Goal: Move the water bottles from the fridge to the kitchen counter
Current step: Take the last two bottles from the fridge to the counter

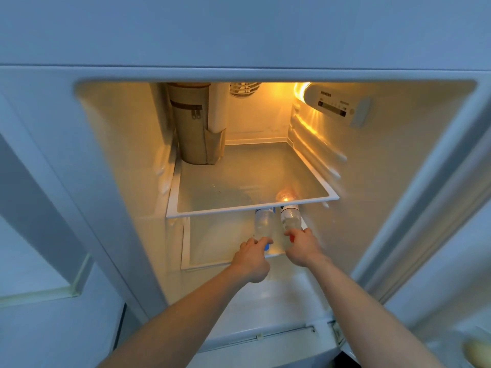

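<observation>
**Gripping two bottles inside the fridge**

Curling round the bottle tops, our fingers (pixel 259 241) on the left hand (pixel 252 257) close over the blue cap end of the left water bottle (pixel 264 224). Fingers on the right hand (pixel 301 247) wrap the red cap end of the right water bottle (pixel 291 216). Both hands hold tight, one bottle each.

The 2 bottles are clear plastic w/ liquid inside, standing side by side, just touching or nearly so; can't tell which. They sit on the lower shelf (pixel 212 243), toward its right, their bases tucked under the front edge of the glass shelf (pixel 239 181) above. Motion blur softens the labels, so no text readable.

Our forearms run up from the bottom of the view, bare, roughly parallel.

Further out: on the glass shelf's back left corner stands a tall beige zip bag (pixel 192 128) w/ a white tube beside it. A round vent (pixel 244 88) sits at the top back wall, and the lamp glows yellow next to the control panel (pixel 334 103) on the right wall. The fridge frame (pixel 239 73) surrounds it all; the open door's inner side (pixel 39 235) is at left.
</observation>
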A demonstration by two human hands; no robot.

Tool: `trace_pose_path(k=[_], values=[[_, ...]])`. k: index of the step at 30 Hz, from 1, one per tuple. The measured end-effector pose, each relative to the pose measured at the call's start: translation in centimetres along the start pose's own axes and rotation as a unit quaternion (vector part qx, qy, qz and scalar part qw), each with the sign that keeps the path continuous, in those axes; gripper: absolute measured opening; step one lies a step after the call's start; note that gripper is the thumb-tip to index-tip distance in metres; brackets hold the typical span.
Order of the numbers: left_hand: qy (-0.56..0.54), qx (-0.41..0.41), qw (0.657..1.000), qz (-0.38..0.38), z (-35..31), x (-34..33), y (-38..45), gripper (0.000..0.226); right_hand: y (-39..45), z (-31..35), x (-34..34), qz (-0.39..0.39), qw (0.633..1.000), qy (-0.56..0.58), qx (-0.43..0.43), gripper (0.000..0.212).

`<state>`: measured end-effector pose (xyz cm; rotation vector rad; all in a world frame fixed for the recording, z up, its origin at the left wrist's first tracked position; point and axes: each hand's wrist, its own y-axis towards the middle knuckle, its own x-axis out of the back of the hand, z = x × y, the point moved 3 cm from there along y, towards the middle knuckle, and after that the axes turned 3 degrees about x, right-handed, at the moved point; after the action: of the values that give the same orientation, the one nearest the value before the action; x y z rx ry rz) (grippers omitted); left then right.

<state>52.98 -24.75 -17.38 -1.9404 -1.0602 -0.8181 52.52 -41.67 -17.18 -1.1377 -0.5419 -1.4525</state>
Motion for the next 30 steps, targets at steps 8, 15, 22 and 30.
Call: trace_pose_path(k=[8,15,22,30], values=[[-0.024,0.015,0.998,-0.054,0.5,-0.8,-3.0,0.039,-1.8,0.2,-0.6,-0.004,0.999,0.003,0.053,0.04],[-0.052,-0.003,0.981,-0.189,1.2,-1.2,-7.5,0.031,-6.3,0.6,-0.7,-0.101,0.983,0.122,0.098,0.022],[-0.077,-0.026,0.946,-0.313,-0.1,0.6,-14.5,0.02,-11.8,0.9,2.1,-0.141,0.955,0.199,0.171,0.018],[-0.061,0.009,0.926,-0.371,-1.5,-0.7,-22.5,0.011,-17.9,0.1,5.5,-0.133,0.94,0.191,0.252,0.006]])
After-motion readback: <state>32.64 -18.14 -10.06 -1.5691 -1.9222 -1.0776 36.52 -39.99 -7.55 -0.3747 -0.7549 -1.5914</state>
